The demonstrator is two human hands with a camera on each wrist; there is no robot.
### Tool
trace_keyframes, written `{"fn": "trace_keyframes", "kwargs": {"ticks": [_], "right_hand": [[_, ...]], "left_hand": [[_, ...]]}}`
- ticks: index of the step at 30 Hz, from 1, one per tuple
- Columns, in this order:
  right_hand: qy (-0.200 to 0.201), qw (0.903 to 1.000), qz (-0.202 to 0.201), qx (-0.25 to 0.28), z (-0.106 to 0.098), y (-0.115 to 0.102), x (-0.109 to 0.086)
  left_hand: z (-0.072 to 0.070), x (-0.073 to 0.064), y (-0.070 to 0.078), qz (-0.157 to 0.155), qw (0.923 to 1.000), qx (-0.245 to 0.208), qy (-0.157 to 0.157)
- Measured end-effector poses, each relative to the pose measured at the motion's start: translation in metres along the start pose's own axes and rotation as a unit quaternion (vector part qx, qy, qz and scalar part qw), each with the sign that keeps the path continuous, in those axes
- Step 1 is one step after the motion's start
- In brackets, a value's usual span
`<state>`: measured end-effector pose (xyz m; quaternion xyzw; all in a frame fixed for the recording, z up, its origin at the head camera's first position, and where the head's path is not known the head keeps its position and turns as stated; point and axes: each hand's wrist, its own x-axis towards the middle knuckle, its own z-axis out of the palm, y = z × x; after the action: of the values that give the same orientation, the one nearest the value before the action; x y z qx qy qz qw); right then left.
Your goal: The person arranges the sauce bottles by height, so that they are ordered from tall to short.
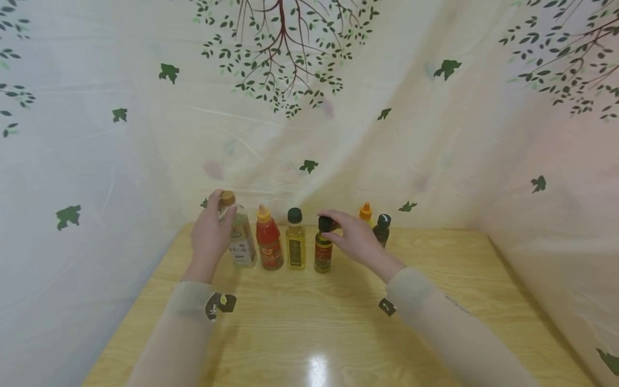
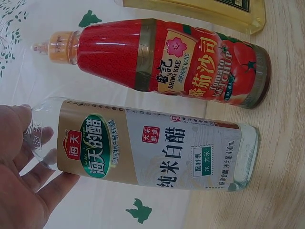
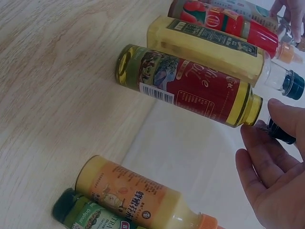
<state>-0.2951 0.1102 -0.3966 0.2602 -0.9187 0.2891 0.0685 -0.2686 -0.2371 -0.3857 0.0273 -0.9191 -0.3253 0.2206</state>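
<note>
In the head view my left hand (image 1: 211, 234) grips a clear vinegar bottle (image 1: 243, 247) by its neck, just under the tan cap. The bottle stands at the left end of a row, its white and tan label showing in the left wrist view. My right hand (image 1: 359, 236) pinches the dark cap of an olive oil bottle (image 1: 323, 255) between thumb and fingers. That bottle's red label and yellow oil show in the right wrist view. Between the two held bottles stand a red ketchup bottle (image 1: 270, 244) and a square bottle of yellow oil (image 1: 296, 247) with a dark green cap.
Right of the olive oil, partly behind my right hand, stand an orange-capped bottle of yellow sauce (image 3: 133, 188) and a dark-capped bottle with a green label (image 3: 88, 212). The wooden table (image 1: 290, 322) meets a pale curtain (image 1: 309, 140) with leaf prints behind the row.
</note>
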Motion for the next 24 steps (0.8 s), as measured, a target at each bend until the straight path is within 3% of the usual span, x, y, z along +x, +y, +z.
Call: {"fn": "trace_keyframes", "kwargs": {"ticks": [15, 24], "right_hand": [[0.012, 0.9999, 0.0, 0.0, 0.006, 0.004, 0.008], [0.008, 0.9995, 0.031, 0.0, 0.001, 0.001, 0.01]], "left_hand": [[0.007, 0.013, -0.007, 0.006, 1.0, -0.007, -0.001], [0.007, 0.018, -0.01, 0.007, 0.9999, -0.009, -0.005]]}}
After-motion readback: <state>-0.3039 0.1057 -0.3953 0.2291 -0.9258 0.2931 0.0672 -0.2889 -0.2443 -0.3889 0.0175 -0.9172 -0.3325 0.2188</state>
